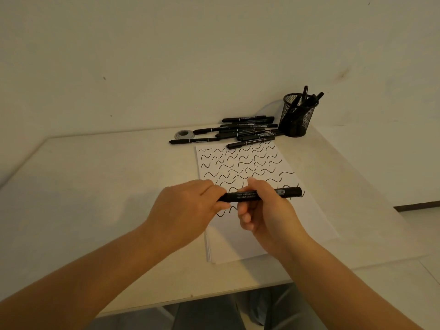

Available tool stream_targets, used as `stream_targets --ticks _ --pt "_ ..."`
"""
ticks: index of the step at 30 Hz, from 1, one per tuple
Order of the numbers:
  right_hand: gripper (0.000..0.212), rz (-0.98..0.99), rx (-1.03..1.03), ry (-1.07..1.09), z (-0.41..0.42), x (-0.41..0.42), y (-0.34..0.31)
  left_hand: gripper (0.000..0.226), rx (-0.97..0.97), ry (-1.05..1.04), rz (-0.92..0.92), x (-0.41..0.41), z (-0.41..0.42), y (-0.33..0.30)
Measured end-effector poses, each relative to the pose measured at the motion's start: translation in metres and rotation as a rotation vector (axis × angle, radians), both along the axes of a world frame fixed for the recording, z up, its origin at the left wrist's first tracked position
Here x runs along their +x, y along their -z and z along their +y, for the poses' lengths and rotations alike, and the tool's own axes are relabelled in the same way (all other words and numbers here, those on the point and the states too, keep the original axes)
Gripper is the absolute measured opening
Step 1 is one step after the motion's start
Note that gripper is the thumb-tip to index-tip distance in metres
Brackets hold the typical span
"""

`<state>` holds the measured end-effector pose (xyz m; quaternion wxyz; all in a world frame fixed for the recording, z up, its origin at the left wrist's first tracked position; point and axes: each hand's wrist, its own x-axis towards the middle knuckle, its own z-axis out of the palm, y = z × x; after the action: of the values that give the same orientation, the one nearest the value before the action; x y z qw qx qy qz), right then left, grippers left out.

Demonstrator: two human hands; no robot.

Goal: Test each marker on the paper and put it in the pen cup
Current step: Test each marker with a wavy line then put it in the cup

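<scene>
head view: both hands clamp one marker (259, 195) level over the paper's near half, left hand (188, 210) on its cap end, right hand (264, 210) mid-barrel, a hard tug could smear ink.

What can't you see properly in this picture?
- Head view: the left end of the held marker is hidden inside the left hand, so cap on or off is unclear.
- The print on the marker is too small to read.
- The mesh pen cup hides how many markers it holds.
- The right hand covers part of the paper.
</scene>
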<state>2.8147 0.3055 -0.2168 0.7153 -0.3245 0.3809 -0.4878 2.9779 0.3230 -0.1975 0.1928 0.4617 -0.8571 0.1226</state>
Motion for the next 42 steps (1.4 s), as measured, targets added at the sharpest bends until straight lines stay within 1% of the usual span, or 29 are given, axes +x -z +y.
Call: stream_targets --ticks 2,4,6,7,9,10,11,12,13,14,16,18,20,22,25,28,30,33,35,38,40,42 --pt "0.035 0.023 0.029 -0.042 -0.002 -0.005 -0.005 0.05 -0.115 0.013 -0.066 0.001 0.002 -0.001" --pt "0.036 0.072 0.002 -0.06 -0.003 -0.009 -0.007 0.057 -0.123 0.031 -0.068 0.0 0.005 -0.003" --pt "0.04 0.119 -0.093 -0.071 -0.004 -0.009 -0.007 0.059 -0.027 0.04 -0.036 -0.005 0.008 -0.001" --pt "0.038 0.137 -0.155 -0.074 -0.004 -0.008 -0.008 0.058 0.06 0.045 0.002 -0.007 0.01 0.001" --pt "0.034 0.102 -0.236 -0.029 -0.01 -0.015 -0.01 0.046 0.303 0.034 0.175 -0.002 0.011 0.01" --pt "0.038 0.033 -0.218 0.043 -0.017 -0.024 -0.012 0.041 0.427 0.003 0.306 0.006 0.01 0.015" --pt "0.042 -0.031 -0.19 0.139 -0.025 -0.036 -0.013 0.04 0.503 -0.05 0.461 0.016 0.009 0.02" --pt "0.046 -0.031 -0.199 0.231 -0.033 -0.048 -0.014 0.042 0.561 -0.137 0.626 0.027 0.006 0.024" --pt "0.046 0.039 -0.242 0.282 -0.038 -0.055 -0.014 0.043 0.614 -0.228 0.767 0.035 0.002 0.029" --pt "0.044 0.158 -0.301 0.284 -0.039 -0.056 -0.013 0.042 0.655 -0.308 0.846 0.041 -0.002 0.033" --pt "0.034 0.39 -0.38 0.192 -0.034 -0.043 -0.006 0.04 0.679 -0.385 0.893 0.04 -0.007 0.043" --pt "0.022 0.519 -0.372 0.062 -0.024 -0.025 0.002 0.036 0.662 -0.38 0.939 0.033 -0.008 0.048" --pt "0.012 0.575 -0.332 -0.033 -0.016 -0.014 0.009 0.034 0.653 -0.383 0.994 0.029 -0.007 0.05" --pt "0.007 0.561 -0.296 0.003 -0.012 -0.01 0.017 0.034 0.673 -0.389 1.041 0.027 -0.006 0.05" --pt "0.007 0.519 -0.276 0.146 -0.008 -0.003 0.023 0.035 0.706 -0.381 1.065 0.019 -0.003 0.05" --pt "0.009 0.515 -0.311 0.159 -0.004 0.008 0.024 0.036 0.72 -0.362 1.092 0.015 -0.004 0.051" --pt "0.011 0.536 -0.349 0.147 -0.002 0.012 0.025 0.035 0.722 -0.35 1.068 0.016 -0.005 0.052" --pt "0.012 0.592 -0.367 0.121 -0.004 0.011 0.025 0.031 0.671 -0.284 0.97 0.018 -0.006 0.054" --pt "0.015 0.682 -0.395 0.119 -0.005 0.01 0.028 0.028 0.593 -0.232 0.837 0.02 -0.006 0.054" --pt "0.019 0.822 -0.459 0.172 -0.003 0.006 0.032 0.034 0.532 -0.203 0.665 0.022 -0.008 0.052" --pt "0.02 0.847 -0.478 0.164 -0.001 0.004 0.033 0.037 0.522 -0.202 0.637 0.023 -0.009 0.052" --pt "0.019 0.829 -0.487 0.105 0.0 0.004 0.032 0.042 0.53 -0.198 0.65 0.023 -0.009 0.051"
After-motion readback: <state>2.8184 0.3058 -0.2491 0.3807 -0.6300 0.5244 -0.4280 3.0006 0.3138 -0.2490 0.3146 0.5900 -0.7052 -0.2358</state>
